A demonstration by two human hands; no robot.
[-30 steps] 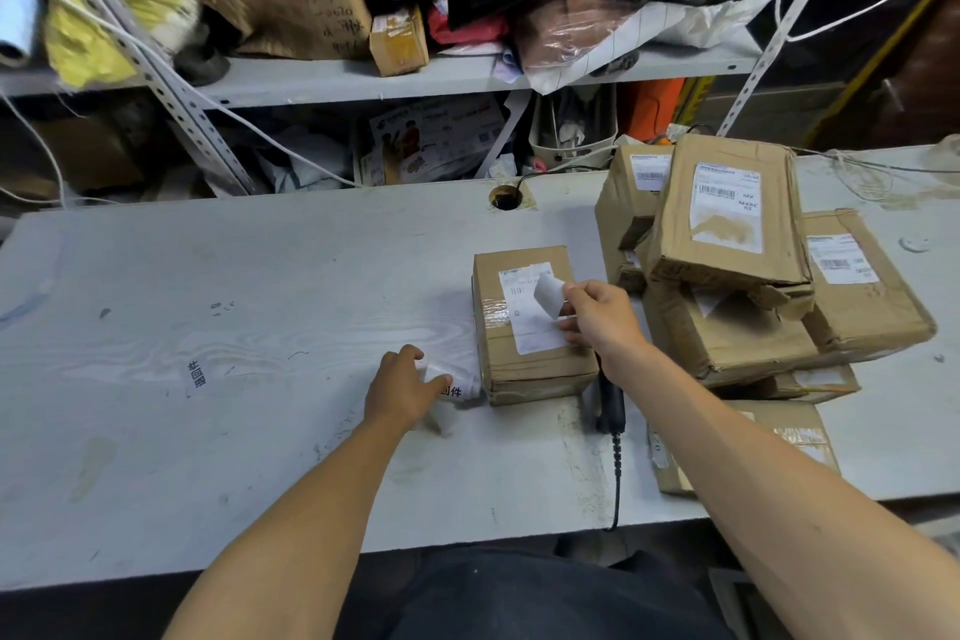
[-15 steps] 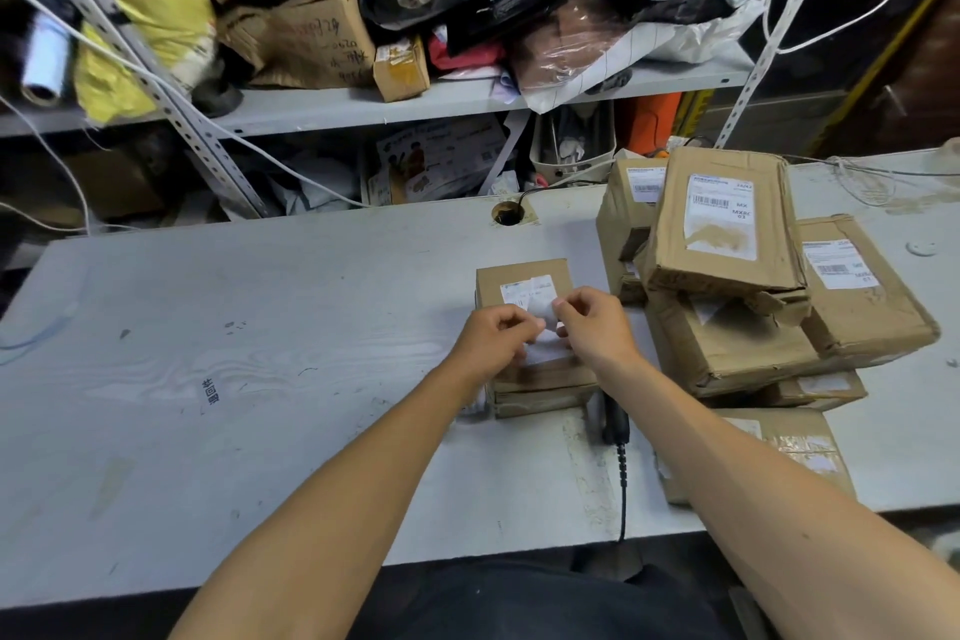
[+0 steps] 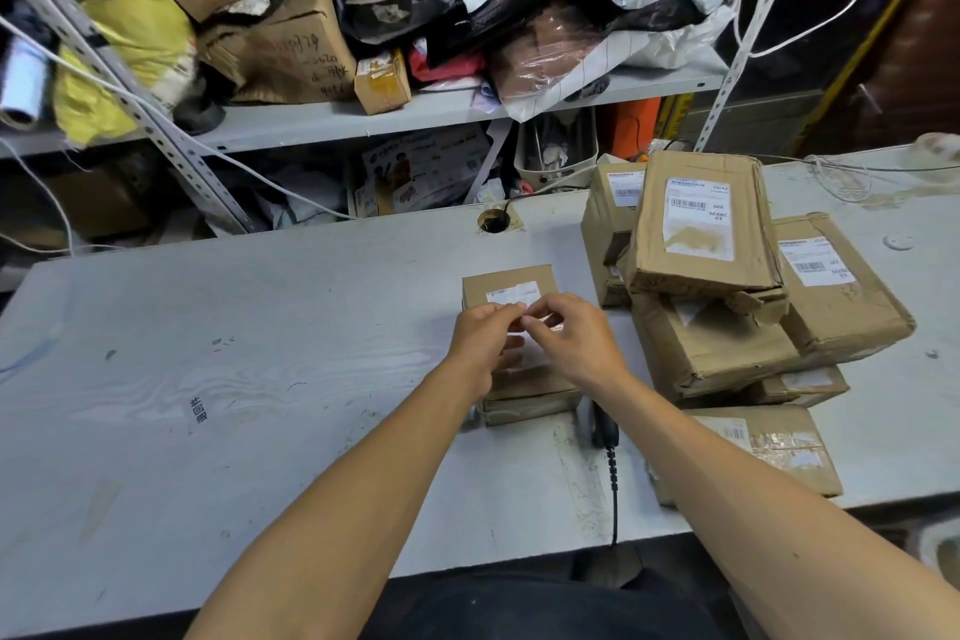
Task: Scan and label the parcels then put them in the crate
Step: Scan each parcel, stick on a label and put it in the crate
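head | both hands [image 3: 540, 338] pinch small label [image 3: 524, 314] over parcel [image 3: 511, 286]

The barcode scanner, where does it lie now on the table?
In the head view the black barcode scanner lies on the grey table near its front edge, partly under the right forearm, between the small parcel and the parcel pile.

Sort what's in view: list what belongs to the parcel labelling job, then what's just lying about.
Job:
small parcel
sticker, pinched by left hand and right hand
parcel stack
flat parcel
scanner

Lying about:
shelf clutter
yellow bag
white cables
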